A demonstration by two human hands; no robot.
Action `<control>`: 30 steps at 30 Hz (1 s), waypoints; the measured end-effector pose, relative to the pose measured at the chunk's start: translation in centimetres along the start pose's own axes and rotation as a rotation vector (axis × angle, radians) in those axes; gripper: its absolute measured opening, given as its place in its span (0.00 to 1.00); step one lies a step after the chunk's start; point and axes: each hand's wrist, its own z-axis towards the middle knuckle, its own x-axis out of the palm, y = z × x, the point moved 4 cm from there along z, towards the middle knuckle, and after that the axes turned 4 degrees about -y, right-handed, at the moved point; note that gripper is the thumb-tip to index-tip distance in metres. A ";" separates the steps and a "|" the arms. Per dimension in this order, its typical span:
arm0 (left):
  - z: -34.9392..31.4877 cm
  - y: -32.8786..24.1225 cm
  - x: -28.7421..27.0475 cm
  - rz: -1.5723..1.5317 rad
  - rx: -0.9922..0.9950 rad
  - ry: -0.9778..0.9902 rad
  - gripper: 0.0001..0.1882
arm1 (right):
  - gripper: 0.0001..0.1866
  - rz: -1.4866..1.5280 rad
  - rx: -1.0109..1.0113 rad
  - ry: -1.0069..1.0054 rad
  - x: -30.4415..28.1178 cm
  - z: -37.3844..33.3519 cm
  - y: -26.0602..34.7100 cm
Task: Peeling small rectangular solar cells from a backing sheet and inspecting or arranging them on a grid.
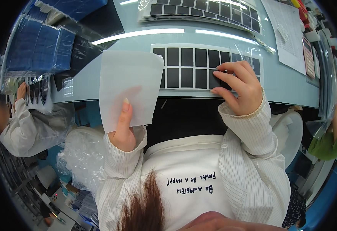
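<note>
My left hand (123, 133) grips a white translucent sheet (132, 77) by its lower part, with the thumb on top and the fingers showing faintly through from behind. The sheet overlaps the left end of a white backing sheet with rows of black rectangles (187, 77), which lies along the near edge of the table. Above the right part of that backing sheet is my right hand (239, 86). Its thumb and fingers are curved and apart, with the tips at the lower row of black rectangles; nothing shows clearly held between them.
More sheets of black rectangles (203, 15) lie stacked at the far side of the table (137, 42). Blue plastic-wrapped bundles (37, 46) are at the far left. A printed paper (285, 38) and a pink calculator (308, 57) lie right. Other people sit on both sides.
</note>
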 end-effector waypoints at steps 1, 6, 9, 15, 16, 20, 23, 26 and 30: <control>-0.1 0.0 0.1 0.004 -0.005 0.004 0.17 | 0.19 -0.001 -0.001 0.000 0.0 0.0 0.0; -0.1 0.2 0.3 -0.018 -0.028 0.003 0.18 | 0.19 0.002 0.001 0.014 0.0 0.0 -0.1; -0.3 0.4 -0.3 -0.012 -0.055 -0.049 0.18 | 0.18 -0.053 -0.027 0.032 0.2 0.2 0.4; -0.4 -0.6 0.1 0.017 0.014 0.108 0.15 | 0.17 -0.089 -0.094 0.040 -0.3 0.2 1.9; -0.4 -0.7 -0.1 0.025 0.000 0.115 0.16 | 0.17 -0.109 -0.124 -0.030 -0.7 0.2 2.3; -1.0 -1.3 -1.8 0.103 0.037 0.101 0.16 | 0.10 0.001 -0.088 -0.177 -2.4 0.3 3.8; -1.6 -2.1 -5.0 0.230 0.133 -0.089 0.16 | 0.08 0.043 -0.091 -0.216 -3.3 0.0 4.2; -2.3 -3.3 -11.6 0.270 0.194 -0.430 0.13 | 0.05 0.069 -0.089 -0.210 -3.1 -0.3 4.0; -5.1 -6.1 -20.4 0.642 0.253 -0.806 0.13 | 0.04 0.097 -0.083 -0.171 -2.9 -0.8 2.8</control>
